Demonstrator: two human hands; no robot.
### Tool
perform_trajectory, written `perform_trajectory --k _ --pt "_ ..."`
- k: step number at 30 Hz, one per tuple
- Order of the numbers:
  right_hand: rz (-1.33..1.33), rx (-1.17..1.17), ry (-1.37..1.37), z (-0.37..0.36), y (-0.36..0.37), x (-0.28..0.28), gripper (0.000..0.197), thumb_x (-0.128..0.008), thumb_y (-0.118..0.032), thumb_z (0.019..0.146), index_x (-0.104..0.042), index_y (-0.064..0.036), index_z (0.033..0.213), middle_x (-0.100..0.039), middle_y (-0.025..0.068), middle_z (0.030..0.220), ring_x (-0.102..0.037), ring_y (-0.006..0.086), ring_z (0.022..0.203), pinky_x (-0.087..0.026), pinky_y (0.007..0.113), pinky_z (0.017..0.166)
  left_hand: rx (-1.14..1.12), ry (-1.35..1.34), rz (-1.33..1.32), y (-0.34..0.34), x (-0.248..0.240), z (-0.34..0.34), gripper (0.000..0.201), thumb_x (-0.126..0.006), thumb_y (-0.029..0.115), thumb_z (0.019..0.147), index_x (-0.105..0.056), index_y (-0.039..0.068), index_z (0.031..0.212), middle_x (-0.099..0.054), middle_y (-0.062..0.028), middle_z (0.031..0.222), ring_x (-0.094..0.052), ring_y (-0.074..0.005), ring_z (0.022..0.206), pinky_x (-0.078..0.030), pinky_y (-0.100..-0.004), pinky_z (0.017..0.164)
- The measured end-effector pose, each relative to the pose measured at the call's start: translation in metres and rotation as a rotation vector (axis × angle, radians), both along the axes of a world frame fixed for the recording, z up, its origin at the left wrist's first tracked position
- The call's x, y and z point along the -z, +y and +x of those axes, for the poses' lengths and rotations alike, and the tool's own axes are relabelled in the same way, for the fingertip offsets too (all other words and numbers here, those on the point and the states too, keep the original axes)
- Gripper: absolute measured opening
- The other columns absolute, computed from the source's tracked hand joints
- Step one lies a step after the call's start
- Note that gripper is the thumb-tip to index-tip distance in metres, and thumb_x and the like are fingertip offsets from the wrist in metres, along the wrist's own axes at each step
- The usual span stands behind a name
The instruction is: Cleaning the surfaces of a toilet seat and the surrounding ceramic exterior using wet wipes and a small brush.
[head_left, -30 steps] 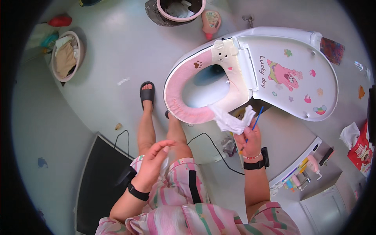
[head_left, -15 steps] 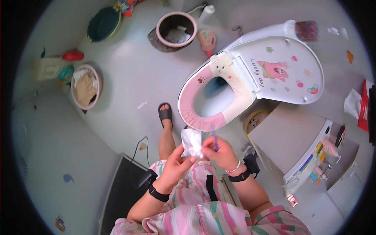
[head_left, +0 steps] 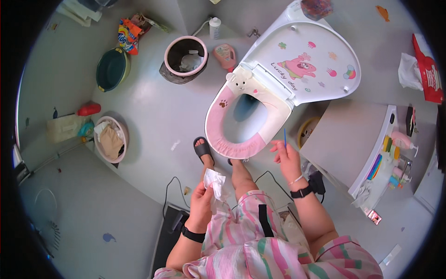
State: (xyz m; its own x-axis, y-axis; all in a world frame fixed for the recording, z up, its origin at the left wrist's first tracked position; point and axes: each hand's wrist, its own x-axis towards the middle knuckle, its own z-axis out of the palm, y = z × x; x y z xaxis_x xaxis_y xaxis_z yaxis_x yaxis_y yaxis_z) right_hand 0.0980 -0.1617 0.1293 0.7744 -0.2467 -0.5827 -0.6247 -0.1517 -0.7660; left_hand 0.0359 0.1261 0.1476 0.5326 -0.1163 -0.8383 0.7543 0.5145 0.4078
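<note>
My left hand [head_left: 201, 204] is closed on a crumpled white tissue [head_left: 214, 178], held up in front of my lap. Farther right, my right hand [head_left: 288, 160] pinches a thin blue stick [head_left: 285, 136] that points upward; its exact kind cannot be made out. That hand is just off the front right side of the toilet seat. The toilet seat [head_left: 216, 125] wears a pink and cream padded cover with a bear face and a paw print. Behind it, the white toilet lid [head_left: 320, 60] stands raised, covered in cartoon stickers.
A pink-rimmed bin [head_left: 167, 67] with tissue inside and a pink bottle [head_left: 225, 56] stand beyond the toilet. At left are a green basin [head_left: 104, 86] and a laundry basket [head_left: 124, 135]. A grey-topped cabinet [head_left: 346, 135] is at right, near a red tissue pack [head_left: 426, 69].
My hands have come apart: the left has drawn back with the tissue, while the right has moved away rightward with the blue stick. The head view has shifted too.
</note>
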Motion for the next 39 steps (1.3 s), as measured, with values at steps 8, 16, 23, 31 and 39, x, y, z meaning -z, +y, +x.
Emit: perform_trajectory --k 8,16,23,31,39 --pt "0.273 -0.167 0.028 -0.064 0.006 0.045 0.030 -0.070 -0.025 0.088 -0.066 -0.0079 0.112 -0.064 0.0039 0.087 -0.056 0.0128 0.070 -0.048 0.028 0.067 -0.005 0.103 0.022 -0.031 0.000 0.009 0.018 -0.051 0.013 0.100 -0.059 0.004 0.114 -0.067 -0.0052 0.102 -0.066 -0.0155 0.089 -0.054 -0.0316 0.079" --pt "0.084 -0.656 -0.364 -0.041 0.031 -0.009 0.056 -0.078 -0.018 0.081 -0.054 -0.0105 0.130 -0.066 0.0096 0.102 -0.068 0.0207 0.091 -0.053 0.031 0.078 0.014 0.182 -0.103 -0.080 0.011 0.004 0.027 -0.042 0.024 0.103 -0.053 0.006 0.119 -0.064 -0.0098 0.109 -0.065 -0.0231 0.095 -0.054 -0.0367 0.085" --pt "0.155 -0.451 -0.285 -0.073 0.027 -0.014 0.051 -0.079 -0.023 0.081 -0.055 -0.0054 0.123 -0.065 0.0090 0.094 -0.063 0.0220 0.078 -0.052 0.032 0.067 -0.166 0.068 -0.042 -0.114 -0.013 0.025 0.026 -0.047 0.029 0.099 -0.060 0.009 0.109 -0.065 -0.0030 0.094 -0.062 -0.0180 0.091 -0.051 -0.0355 0.084" --pt "-0.079 -0.219 -0.278 -0.009 -0.025 0.034 0.023 -0.062 -0.007 0.090 -0.064 -0.0047 0.113 -0.067 0.0136 0.094 -0.066 0.0289 0.079 -0.052 0.035 0.069 -0.500 0.089 -0.083 -0.084 0.029 0.035 0.017 -0.051 0.017 0.097 -0.057 0.006 0.109 -0.065 -0.0054 0.097 -0.063 -0.0174 0.095 -0.050 -0.0295 0.085" --pt "-0.827 -0.362 -0.554 0.161 -0.095 0.134 0.031 -0.058 -0.006 0.086 -0.060 -0.0096 0.117 -0.062 0.0102 0.096 -0.064 0.0316 0.079 -0.052 0.043 0.066 -0.430 0.161 0.078 -0.067 0.046 0.025 0.015 -0.049 0.011 0.098 -0.054 0.007 0.111 -0.063 -0.0051 0.097 -0.064 -0.0191 0.088 -0.052 -0.0295 0.076"
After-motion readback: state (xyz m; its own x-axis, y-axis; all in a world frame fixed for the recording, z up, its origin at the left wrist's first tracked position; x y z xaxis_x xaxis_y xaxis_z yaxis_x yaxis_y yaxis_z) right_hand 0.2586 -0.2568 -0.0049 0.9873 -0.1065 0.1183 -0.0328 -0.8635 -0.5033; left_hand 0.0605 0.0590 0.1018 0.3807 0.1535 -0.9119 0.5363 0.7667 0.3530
